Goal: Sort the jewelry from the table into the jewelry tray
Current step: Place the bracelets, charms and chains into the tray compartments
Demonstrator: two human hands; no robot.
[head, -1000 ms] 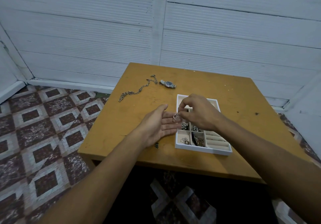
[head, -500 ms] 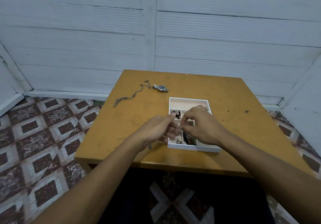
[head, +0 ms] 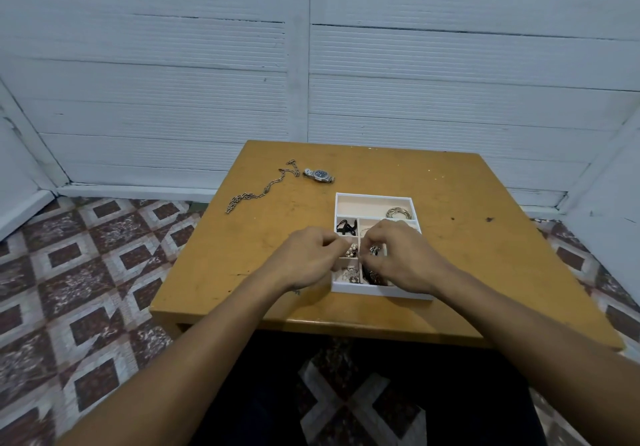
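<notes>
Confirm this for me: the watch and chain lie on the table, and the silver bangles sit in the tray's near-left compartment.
Wrong on one point. The head view shows the silver bangles in the tray's far compartment, toward its right end, not near-left. The watch and chain do lie on the table, beyond the tray.

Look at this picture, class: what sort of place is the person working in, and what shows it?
Probably a corner of a plain home room: white boarded walls, patterned floor tiles, and a small wooden table holding a jewelry tray.
</notes>
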